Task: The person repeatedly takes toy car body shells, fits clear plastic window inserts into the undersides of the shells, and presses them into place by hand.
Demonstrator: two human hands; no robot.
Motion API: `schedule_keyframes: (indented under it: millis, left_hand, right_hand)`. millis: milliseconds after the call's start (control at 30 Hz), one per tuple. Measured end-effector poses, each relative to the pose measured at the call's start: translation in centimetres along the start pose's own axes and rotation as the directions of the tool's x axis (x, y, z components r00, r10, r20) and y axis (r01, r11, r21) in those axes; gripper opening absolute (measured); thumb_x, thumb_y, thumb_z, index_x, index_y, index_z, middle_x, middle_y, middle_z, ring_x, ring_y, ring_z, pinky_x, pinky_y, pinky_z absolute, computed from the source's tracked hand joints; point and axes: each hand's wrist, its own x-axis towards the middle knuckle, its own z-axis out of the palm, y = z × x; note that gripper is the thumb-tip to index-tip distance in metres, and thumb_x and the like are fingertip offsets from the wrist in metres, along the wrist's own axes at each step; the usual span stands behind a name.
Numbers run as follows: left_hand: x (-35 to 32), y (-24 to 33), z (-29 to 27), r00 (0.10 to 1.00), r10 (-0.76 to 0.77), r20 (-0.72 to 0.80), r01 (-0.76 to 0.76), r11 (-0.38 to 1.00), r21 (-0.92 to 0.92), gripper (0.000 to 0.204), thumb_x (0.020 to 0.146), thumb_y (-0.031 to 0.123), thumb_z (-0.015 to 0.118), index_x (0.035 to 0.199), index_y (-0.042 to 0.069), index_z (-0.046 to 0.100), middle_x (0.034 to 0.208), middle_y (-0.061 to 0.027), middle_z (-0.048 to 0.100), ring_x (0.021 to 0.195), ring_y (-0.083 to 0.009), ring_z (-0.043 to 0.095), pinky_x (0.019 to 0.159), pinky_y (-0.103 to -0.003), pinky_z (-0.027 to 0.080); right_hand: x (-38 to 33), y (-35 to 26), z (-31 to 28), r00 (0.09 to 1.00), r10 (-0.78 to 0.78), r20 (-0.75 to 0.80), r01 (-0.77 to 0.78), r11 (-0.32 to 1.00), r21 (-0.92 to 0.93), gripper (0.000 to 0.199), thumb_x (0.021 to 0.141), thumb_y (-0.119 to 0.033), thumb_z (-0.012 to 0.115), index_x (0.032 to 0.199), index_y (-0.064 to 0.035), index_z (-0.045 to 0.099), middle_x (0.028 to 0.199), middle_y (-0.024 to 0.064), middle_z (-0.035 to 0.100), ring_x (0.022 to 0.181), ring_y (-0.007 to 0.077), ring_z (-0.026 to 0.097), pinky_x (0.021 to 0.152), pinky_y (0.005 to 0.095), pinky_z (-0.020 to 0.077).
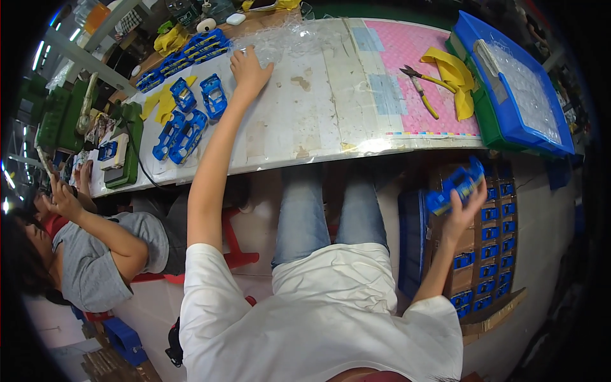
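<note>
1. Loose blue toy cars [188, 137] are parked just left of the left hand [252, 75].
2. Its fingers are spread apart, clear plastic pieces [287, 39] just beside them.
3. Yellow-handled cutters [422, 95] are seen between both hands.
4. One held blue car [456, 184] is clamped in the right hand [470, 209], near a packed carton [493, 317].

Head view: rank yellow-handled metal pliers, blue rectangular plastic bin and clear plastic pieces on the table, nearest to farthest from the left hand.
1. Clear plastic pieces: just beyond the left hand.
2. Pliers: well to its right.
3. Bin: farthest right.
</note>
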Motion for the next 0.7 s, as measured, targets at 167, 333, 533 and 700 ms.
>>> schedule_keyframes:
  millis: [167,333,533,700]
  left_hand:
    - [-1.0,-0.6,-0.5,0.964,0.184,-0.191,-0.183,0.983,0.022,0.038,0.065,0.018,0.069,0.098,0.006,0.056,0.106,-0.0193,0.045,0.105,-0.0334,0.038,0.085,-0.043,0.033]
    - [-2.4,0.5,-3.5,0.928,0.335,-0.164,-0.363,0.913,-0.188,0.010,0.067,0.007,0.062,0.075,0.007,0.055,0.076,-0.0092,0.054,0.082,-0.0272,0.051,0.072,-0.039,0.036]
    - [-8.9,3.7,-8.3,0.885,0.465,-0.011,-0.458,0.867,-0.196,0.008,0.068,0.009,0.063,0.074,0.007,0.058,0.075,-0.0066,0.055,0.079,-0.0241,0.051,0.070,-0.035,0.036]
    - [-12.0,4.9,-9.0,0.914,0.393,0.100,-0.337,0.873,-0.353,0.022,0.066,0.023,0.071,0.077,0.005,0.063,0.077,-0.0064,0.054,0.079,-0.0237,0.049,0.071,-0.034,0.036]
  right_hand:
    - [3.5,-1.4,12.8,0.941,-0.097,0.324,0.024,0.975,0.221,0.076,0.071,-0.005,0.071,0.131,0.0004,0.026,0.122,0.0117,0.041,0.105,0.0194,0.047,0.089,0.0303,0.0402]
    - [1.8,0.7,20.0,0.956,-0.247,0.158,0.244,0.969,0.039,0.072,0.065,-0.009,0.077,0.119,-0.0014,0.030,0.112,0.0143,0.041,0.100,0.0227,0.046,0.086,0.0326,0.0388]
    - [-3.4,0.9,19.2,0.950,-0.186,0.251,0.150,0.976,0.157,0.070,0.074,-0.008,0.065,0.128,0.0013,0.021,0.130,0.0224,0.034,0.116,0.0282,0.040,0.097,0.0354,0.0335]
    - [-4.0,0.8,18.4,0.917,-0.193,0.349,0.169,0.981,0.098,0.071,0.072,-0.011,0.066,0.129,0.0043,0.027,0.131,0.0203,0.037,0.116,0.0267,0.042,0.097,0.0340,0.0333]
